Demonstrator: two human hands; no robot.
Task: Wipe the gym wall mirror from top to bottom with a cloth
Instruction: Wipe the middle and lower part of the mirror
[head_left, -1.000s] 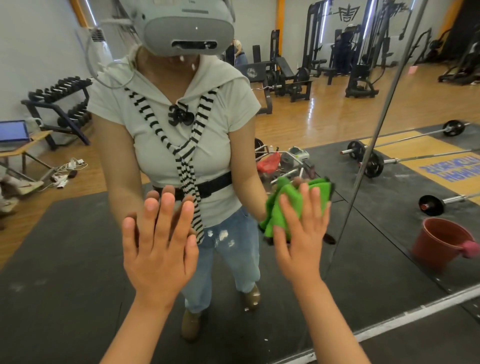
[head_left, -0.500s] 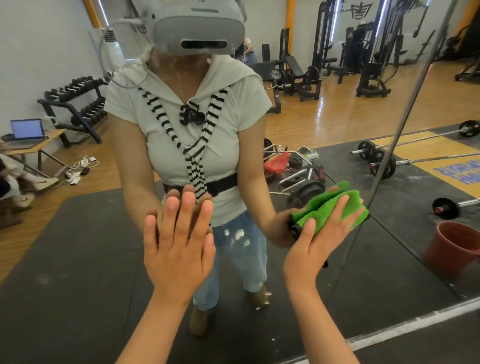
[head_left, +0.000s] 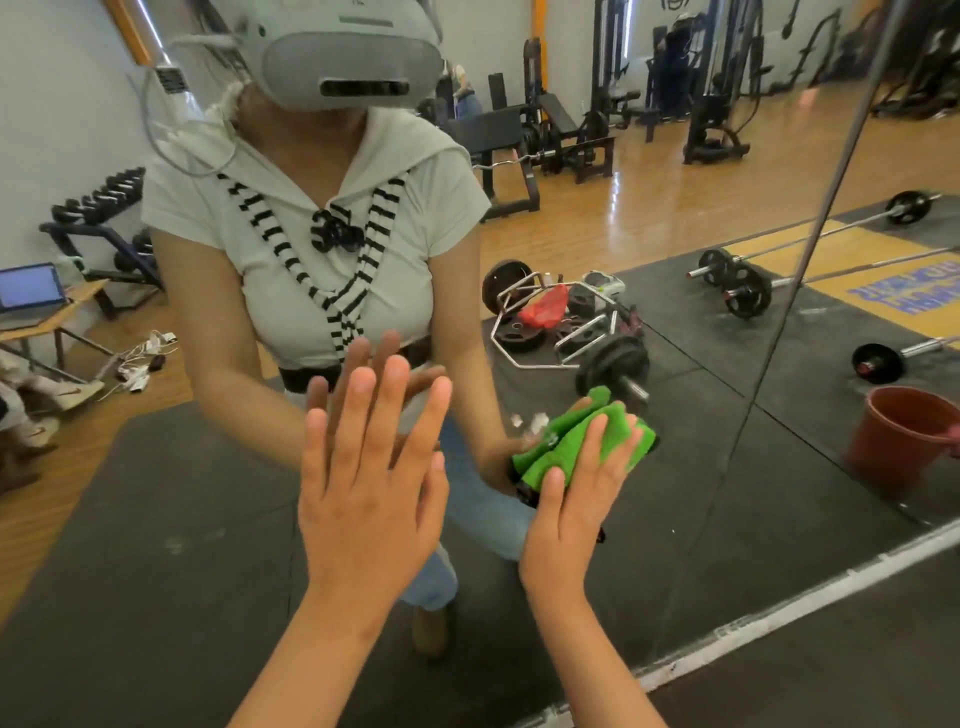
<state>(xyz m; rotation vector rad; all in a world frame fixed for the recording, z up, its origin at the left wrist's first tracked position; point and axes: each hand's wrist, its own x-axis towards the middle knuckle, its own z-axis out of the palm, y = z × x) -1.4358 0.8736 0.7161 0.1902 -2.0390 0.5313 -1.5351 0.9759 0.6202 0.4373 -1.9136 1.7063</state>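
Note:
The wall mirror (head_left: 701, 441) fills the view and reflects me and the gym behind. My left hand (head_left: 371, 483) lies flat on the glass with straight, spread fingers. To its right, my right hand (head_left: 576, 499) presses a bunched green cloth (head_left: 566, 441) against the mirror with straight fingers over it. The cloth sits low on the mirror, at about waist height of my reflection. A vertical seam (head_left: 810, 244) between mirror panels runs just right of the cloth.
The mirror's bottom edge (head_left: 779, 618) meets the dark rubber floor at lower right. Reflected in the glass are a red-brown bucket (head_left: 904, 441), barbells (head_left: 743, 286), a hex bar with plates (head_left: 561, 327), a dumbbell rack (head_left: 104, 228) and weight machines.
My right hand has swept the green cloth to the right and then slightly down along the glass. My left hand has stayed flat on the mirror. The camera has moved closer.

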